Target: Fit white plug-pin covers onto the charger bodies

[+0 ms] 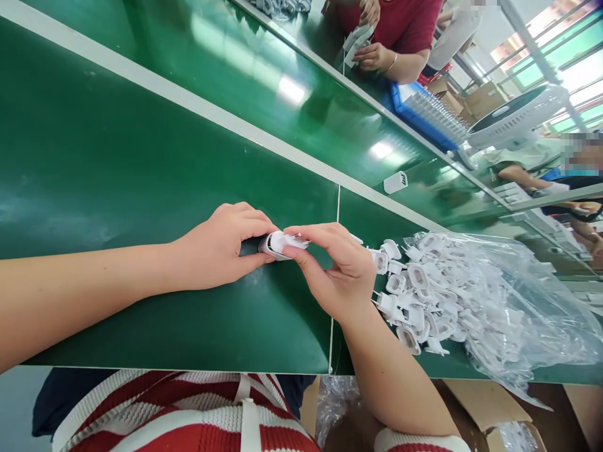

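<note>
My left hand [226,243] pinches a white charger housing [266,247] between thumb and fingers, just above the green work surface [155,333]. Against its right end, my right hand [343,267] grips a white plug cap [282,241] with metal pins toward my fingers. A dark gap shows between the two parts, and the cap looks slightly tilted. Right of my right hand lies a heap of similar white plug caps [419,295], partly spilled from a clear plastic bag [532,295].
A lone white charger housing [394,182] rests on the green strip beyond the white divider [226,129]. Across the line, a person in a red shirt [409,25] handles a pale part near a blue tray [424,125]. A white fan [518,116] stands at right; an open carton [490,402] sits below the edge.
</note>
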Available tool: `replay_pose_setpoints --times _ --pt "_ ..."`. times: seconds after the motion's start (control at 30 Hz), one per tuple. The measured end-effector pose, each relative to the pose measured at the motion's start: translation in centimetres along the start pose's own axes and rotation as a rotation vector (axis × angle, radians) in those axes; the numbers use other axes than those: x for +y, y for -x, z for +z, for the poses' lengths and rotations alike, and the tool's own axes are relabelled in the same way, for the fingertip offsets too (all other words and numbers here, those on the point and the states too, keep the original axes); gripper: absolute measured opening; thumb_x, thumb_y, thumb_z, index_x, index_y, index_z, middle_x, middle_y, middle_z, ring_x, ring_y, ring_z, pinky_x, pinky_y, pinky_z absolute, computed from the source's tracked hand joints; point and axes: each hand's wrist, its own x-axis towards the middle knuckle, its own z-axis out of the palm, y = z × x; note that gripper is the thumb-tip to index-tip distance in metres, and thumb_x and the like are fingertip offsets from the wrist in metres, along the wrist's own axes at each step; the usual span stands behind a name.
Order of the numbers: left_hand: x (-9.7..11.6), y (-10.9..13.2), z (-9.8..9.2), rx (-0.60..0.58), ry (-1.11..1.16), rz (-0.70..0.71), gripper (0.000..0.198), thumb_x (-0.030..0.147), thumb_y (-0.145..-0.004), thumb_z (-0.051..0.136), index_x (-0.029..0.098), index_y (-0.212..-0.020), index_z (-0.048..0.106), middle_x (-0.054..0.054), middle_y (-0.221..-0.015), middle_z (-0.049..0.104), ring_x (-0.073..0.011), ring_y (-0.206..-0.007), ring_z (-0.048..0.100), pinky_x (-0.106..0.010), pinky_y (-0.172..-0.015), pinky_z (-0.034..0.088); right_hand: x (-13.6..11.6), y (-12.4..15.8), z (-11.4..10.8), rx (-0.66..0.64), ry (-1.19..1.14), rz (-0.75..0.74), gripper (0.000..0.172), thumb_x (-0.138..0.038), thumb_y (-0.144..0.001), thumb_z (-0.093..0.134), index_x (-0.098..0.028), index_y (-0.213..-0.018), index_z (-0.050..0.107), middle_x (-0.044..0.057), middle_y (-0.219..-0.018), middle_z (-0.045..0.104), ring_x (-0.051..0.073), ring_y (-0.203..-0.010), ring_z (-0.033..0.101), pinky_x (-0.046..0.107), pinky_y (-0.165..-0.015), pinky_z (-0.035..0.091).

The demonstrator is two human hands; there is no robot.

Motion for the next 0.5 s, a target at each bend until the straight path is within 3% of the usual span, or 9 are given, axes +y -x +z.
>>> replay_pose_setpoints --times 0.27,0.5 --pt "0.14 -0.04 -0.07 -0.002 0.03 -0.013 0.024 0.044 -0.087 0.065 0.03 -0.102 0.078 -0.003 -0.107 0.074 -0.0316 -0.109 0.061 -0.051 -0.108 0.04 -0.23 0.35 0.49 -0.026 0.107 -0.071 0.018 -0.017 -0.093 0.069 -0.028 -0.108 0.071 0.0 -0.099 0.08 0.017 -0.086 0.072 0.035 -0.078 0.056" --pt "-0.01 -0.01 0.06 0.018 0.028 0.011 0.024 0.047 -0.088 0.066 0.03 -0.101 0.078 -0.003 -0.104 0.074 -0.0312 -0.107 0.062 -0.05 -0.105 0.042 -0.97 0.11 0.58 -0.005 0.182 -0.021 0.015 -0.017 -0.093 0.067 -0.027 -0.102 0.072 0.001 -0.094 0.079 0.018 -0.081 0.071 0.035 -0.075 0.056"
